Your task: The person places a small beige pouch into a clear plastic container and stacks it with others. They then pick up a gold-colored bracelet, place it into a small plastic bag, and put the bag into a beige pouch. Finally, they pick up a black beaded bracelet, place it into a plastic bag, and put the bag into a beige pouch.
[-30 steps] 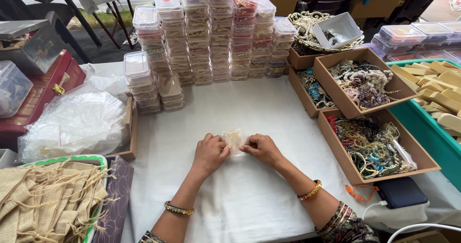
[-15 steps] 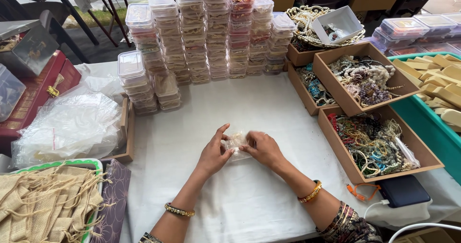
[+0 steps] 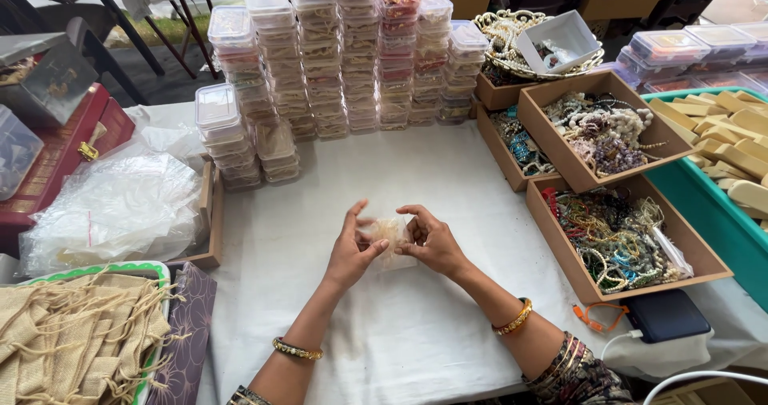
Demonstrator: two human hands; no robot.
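Both hands meet over the white table [image 3: 448, 173], gripping a small clear plastic pouch [image 3: 390, 233] with something pale inside. My left hand [image 3: 352, 249] pinches the pouch's left side with thumb and fingers raised. My right hand [image 3: 432, 241] holds its right side, fingers curled over the top edge. Gold bangles sit on both wrists. What is in the pouch is too small to tell.
Tall stacks of small clear lidded boxes [image 3: 344, 53] stand at the back. Brown cardboard trays of beaded jewellery [image 3: 616, 241] lie to the right, beside a teal bin of pale wooden pieces [image 3: 736, 145]. Clear plastic bags [image 3: 112, 209] and burlap pouches [image 3: 72, 333] sit left.
The hands have lifted the pouch slightly off the table, and the left fingers have spread upward. The view has shifted a little.
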